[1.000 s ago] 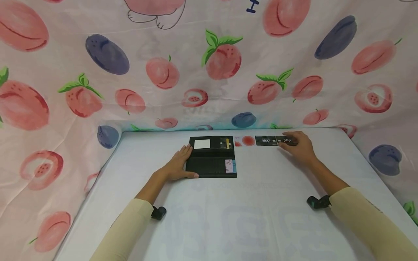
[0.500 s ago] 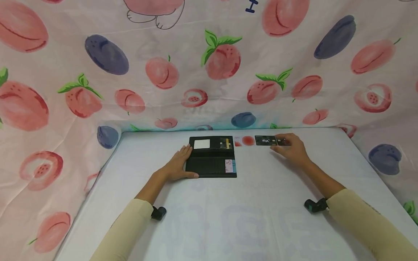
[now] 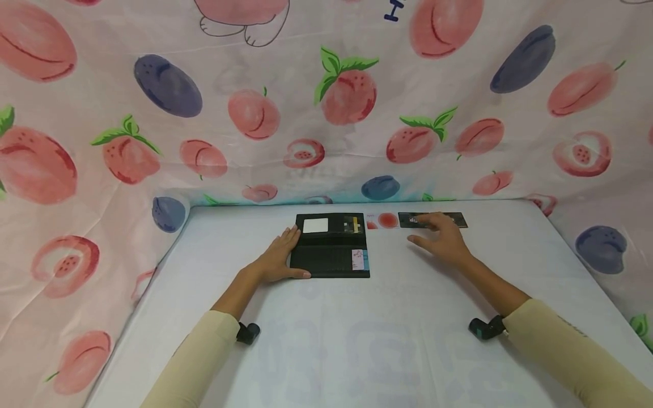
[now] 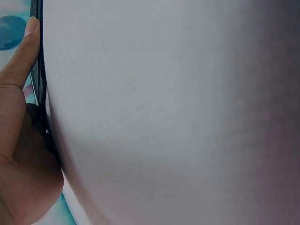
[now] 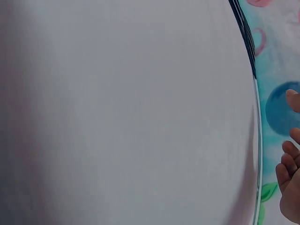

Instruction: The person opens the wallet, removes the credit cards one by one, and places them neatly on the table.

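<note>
An open black wallet [image 3: 326, 259] lies flat on the white table. A white card [image 3: 315, 225], a black-and-yellow card [image 3: 352, 224] and a pink-and-blue card [image 3: 359, 259] show in its pockets. My left hand [image 3: 277, 258] rests on the wallet's left edge with fingers and thumb spread. To the wallet's right, a peach-print card [image 3: 382, 220] lies beside two black VIP cards in a row. My right hand [image 3: 442, 241] hovers over them, fingers loose and holding nothing. Its fingers partly cover the left black card [image 3: 406, 217]; the right black card [image 3: 457, 217] shows more fully.
White cloth covers the table [image 3: 357, 340]. A fruit-print curtain [image 3: 306, 113] rises behind and along both sides, close to the table's back edge. Both wrist views show mostly the white surface, with a hand at the frame's edge.
My right hand has let go of the right black card and moved left, over the left black card. The left hand and wallet have stayed put.
</note>
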Motion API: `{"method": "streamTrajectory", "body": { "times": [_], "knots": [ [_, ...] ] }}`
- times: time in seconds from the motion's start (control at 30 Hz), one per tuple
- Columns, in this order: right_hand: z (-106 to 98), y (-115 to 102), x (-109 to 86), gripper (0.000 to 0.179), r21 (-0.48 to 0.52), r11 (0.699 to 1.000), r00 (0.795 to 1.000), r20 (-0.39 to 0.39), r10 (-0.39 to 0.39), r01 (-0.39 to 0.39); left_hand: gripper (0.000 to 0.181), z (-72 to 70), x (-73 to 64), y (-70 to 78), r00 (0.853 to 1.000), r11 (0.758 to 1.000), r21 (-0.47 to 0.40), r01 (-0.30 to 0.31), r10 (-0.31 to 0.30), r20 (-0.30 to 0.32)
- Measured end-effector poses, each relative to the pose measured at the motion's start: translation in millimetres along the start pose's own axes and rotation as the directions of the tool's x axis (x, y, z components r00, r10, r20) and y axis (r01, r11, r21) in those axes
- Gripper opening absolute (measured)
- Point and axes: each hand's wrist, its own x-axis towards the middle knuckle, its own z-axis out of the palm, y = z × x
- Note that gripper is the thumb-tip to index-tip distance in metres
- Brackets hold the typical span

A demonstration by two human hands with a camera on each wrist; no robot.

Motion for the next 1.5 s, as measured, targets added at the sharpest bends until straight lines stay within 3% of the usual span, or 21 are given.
{"method": "streamTrajectory", "body": {
  "times": [0.67,1.5],
  "knots": [
    [22,-27,-2.0,0.051,0.009,1.0,0.998,0.061,0.012,-0.013,0.122,-0.7,-0.6,0.0,1.0,1.0,0.0,-0.004,0.004,0.007],
    [50,-48,-3.4,0.052,0.035,0.996,0.983,0.164,0.08,-0.087,0.122,-1.0,0.0,0.6,1.0,1.0,-0.002,0.01,-0.01,0.009]
  ]
}}
